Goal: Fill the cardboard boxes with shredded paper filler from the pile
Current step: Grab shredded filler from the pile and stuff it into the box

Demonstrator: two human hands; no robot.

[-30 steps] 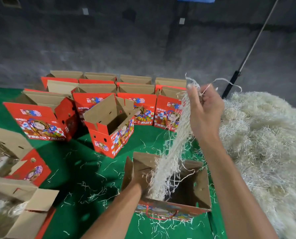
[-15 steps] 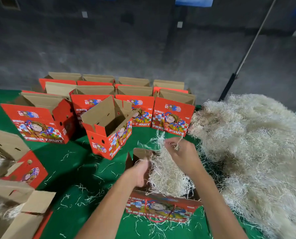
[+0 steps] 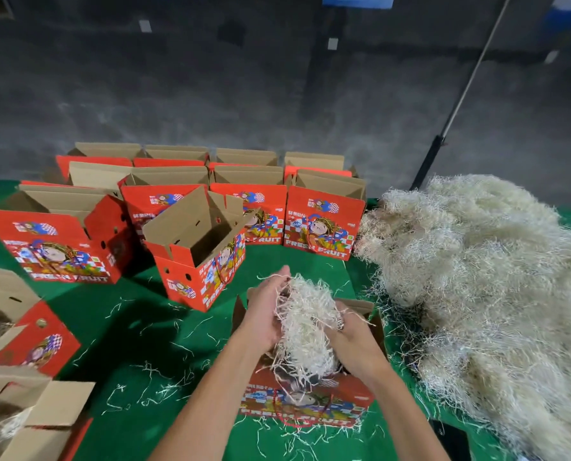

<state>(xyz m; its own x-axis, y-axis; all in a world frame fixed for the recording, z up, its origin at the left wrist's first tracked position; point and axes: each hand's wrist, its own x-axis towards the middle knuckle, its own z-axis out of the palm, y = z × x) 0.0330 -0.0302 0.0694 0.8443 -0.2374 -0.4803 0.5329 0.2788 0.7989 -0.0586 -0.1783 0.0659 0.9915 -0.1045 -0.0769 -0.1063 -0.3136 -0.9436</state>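
Shredded paper filler (image 3: 305, 319), a clump, sits over my near box (image 3: 310, 399), printed "FRESH FRUIT". My left hand (image 3: 265, 311) presses it with straight fingers; my right hand (image 3: 350, 334) seems curled around it. Pile (image 3: 483, 261) lies right.

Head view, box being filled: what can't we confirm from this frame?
- Fill level of the near box: the filler clump and both hands hide its inside.
- Right hand: fingertips buried in filler.
- Left hand: palm side hidden by filler.
- Rear boxes: contents hidden by nearer boxes.
- Pile: cut off by the right edge.
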